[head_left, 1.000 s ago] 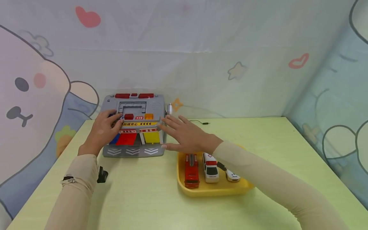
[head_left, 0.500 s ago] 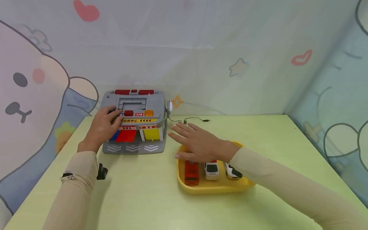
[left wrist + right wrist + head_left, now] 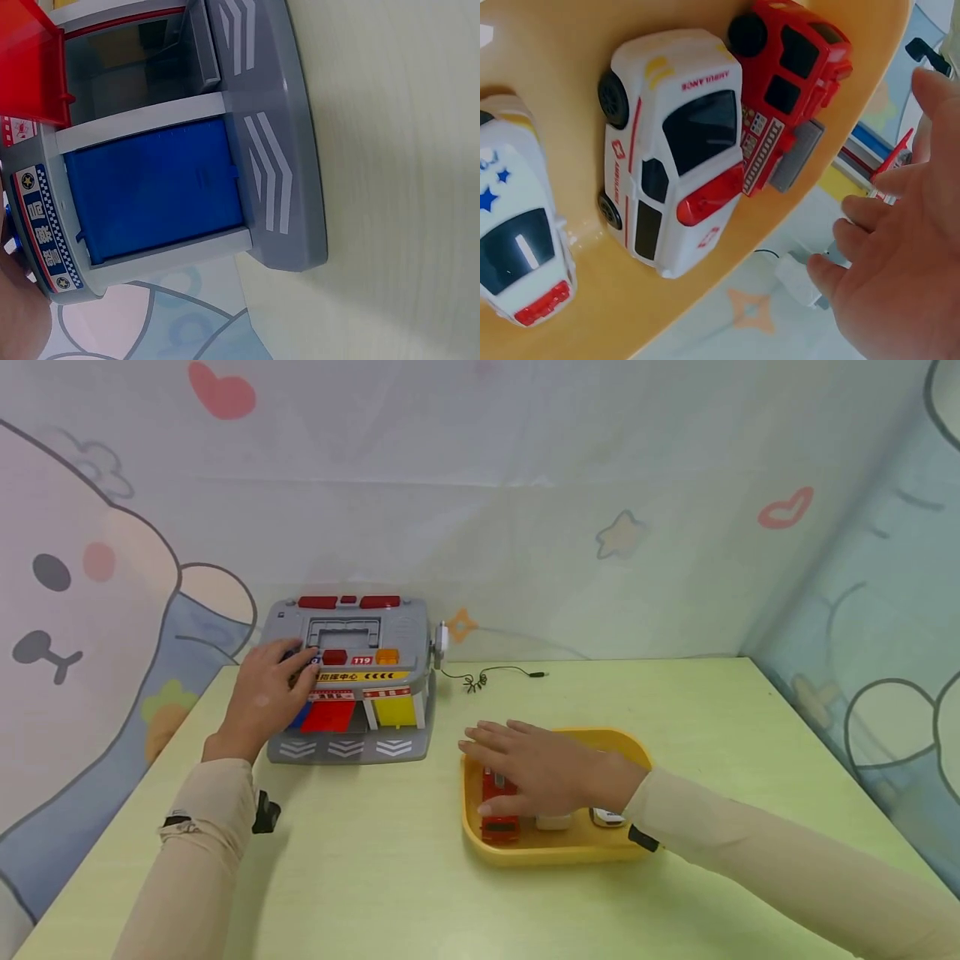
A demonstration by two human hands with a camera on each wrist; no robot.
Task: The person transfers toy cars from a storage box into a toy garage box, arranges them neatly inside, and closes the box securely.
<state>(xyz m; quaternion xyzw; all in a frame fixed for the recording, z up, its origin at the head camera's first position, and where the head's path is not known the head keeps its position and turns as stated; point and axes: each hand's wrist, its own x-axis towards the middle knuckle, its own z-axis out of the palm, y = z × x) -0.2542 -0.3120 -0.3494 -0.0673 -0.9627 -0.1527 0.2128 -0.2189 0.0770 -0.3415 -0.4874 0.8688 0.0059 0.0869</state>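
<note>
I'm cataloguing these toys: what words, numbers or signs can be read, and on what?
"119": toy station, between red button and orange button.
"指挥中心": its yellow strip, before black chevrons.
"警察局": sign over blue door.
"AMBULANCE": ambulance, hood and side, with cross emblems.
White chevrons: grey ramp.
Blue stars: police car.
Unreadable: small signs above red door and yellow door; cropped police car lettering; label partly hidden by left hand.

Play area for children, judging by the cartoon bear (left of frame), heart on the backdrop, and toy garage on the worktop.
</note>
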